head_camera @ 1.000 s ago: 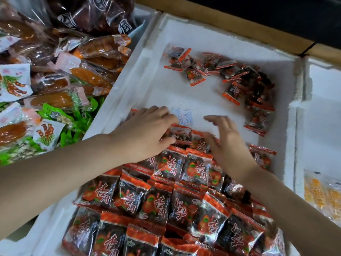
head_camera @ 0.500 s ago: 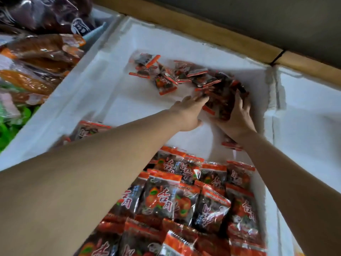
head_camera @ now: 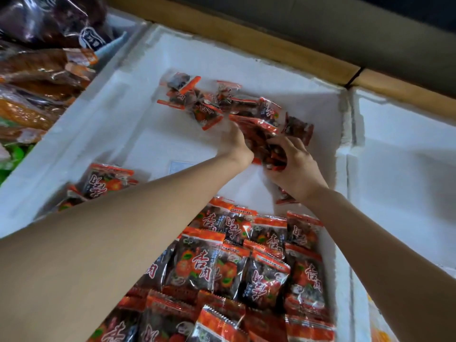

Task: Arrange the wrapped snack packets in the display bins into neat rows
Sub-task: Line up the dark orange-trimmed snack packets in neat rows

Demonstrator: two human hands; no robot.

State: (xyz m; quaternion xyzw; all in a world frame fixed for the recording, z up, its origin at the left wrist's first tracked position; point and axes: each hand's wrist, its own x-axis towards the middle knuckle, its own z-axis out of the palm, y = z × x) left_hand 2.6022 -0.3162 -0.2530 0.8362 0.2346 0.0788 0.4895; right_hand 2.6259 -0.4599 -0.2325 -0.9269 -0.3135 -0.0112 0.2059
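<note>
Downward, the head camera looks into a white foam bin (head_camera: 103, 124) whose floor is partly bare. Both forearms reach in from 6 o'clock toward the far end. The left hand (head_camera: 234, 145) and the right hand (head_camera: 296, 169) meet at about 1 o'clock from the bin's centre, with a bunch of packets (head_camera: 259, 130) gathered between them. The right hand's fingers (head_camera: 287, 146) are curled tightly over the bunch from the 3 o'clock side. The left hand closes on it from the 9 o'clock side, its fingers mostly buried among the wrappers.

Loose packets (head_camera: 197, 104) lie jumbled at 11 o'clock from the hands, touching the bunch and one another, some tilted. At 6 o'clock, filling the near end of the bin, rows of packets (head_camera: 195, 262) overlap like shingles, with orange tops and red characters showing. More of the same, the side packets (head_camera: 106, 181), peep out at 9 o'clock beside the left forearm, against the bin's left wall. A small pale label (head_camera: 180, 166) sits on the bare floor.

At 10 o'clock lie brown and orange wrapped snacks (head_camera: 37, 77). At 3 o'clock stands a second foam bin (head_camera: 407, 156), with yellow packets (head_camera: 378, 329) at 5 o'clock. A wooden ledge (head_camera: 246, 38) runs along 12 o'clock.
</note>
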